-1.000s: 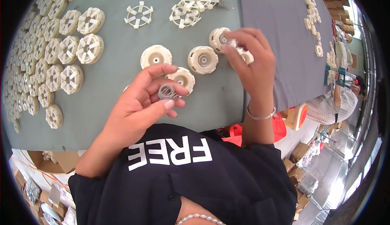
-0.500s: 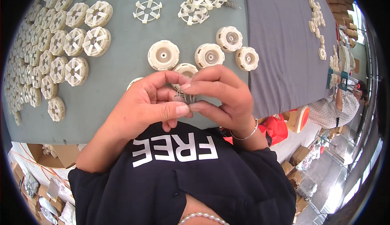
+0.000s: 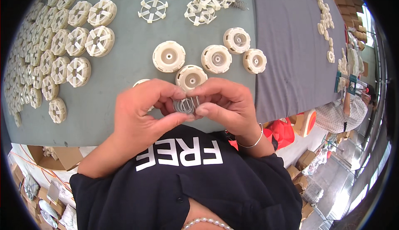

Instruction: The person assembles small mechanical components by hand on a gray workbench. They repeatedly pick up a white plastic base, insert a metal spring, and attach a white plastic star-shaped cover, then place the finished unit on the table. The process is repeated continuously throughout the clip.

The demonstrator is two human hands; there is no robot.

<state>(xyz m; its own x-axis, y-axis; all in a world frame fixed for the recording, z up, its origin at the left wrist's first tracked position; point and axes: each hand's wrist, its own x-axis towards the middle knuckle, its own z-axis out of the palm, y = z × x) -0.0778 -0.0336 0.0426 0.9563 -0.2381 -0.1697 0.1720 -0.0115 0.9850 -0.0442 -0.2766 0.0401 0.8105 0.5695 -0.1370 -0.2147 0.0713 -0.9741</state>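
Note:
Between my two hands, near the table's front edge, are grey metal coil springs (image 3: pixel 184 105), perhaps tangled together; I cannot tell how many. My left hand (image 3: pixel 139 109) is closed, its thumb and fingers pinching the springs from the left. From the other side my right hand (image 3: pixel 229 105) pinches the coils between thumb and fingertips. Just beyond the fingers sits a cream round plastic housing (image 3: pixel 191 69) with a hollow centre. Another housing (image 3: pixel 168 49) lies behind it, and several more stand to its right, some with a coil inside. One by my left hand is mostly covered.
Rows of cream housings with spoked covers (image 3: pixel 99 41) fill the table's left side. Loose spoked rings (image 3: pixel 200 13) lie in a pile at the back, beside more springs (image 3: pixel 240 3). A grey cloth (image 3: pixel 291 55) covers the right side. A person (image 3: pixel 341 111) works at the far right.
Both hands have lowered slightly toward me, and the fingers have shifted around the springs. More of the coils and of the nearest housing now shows.

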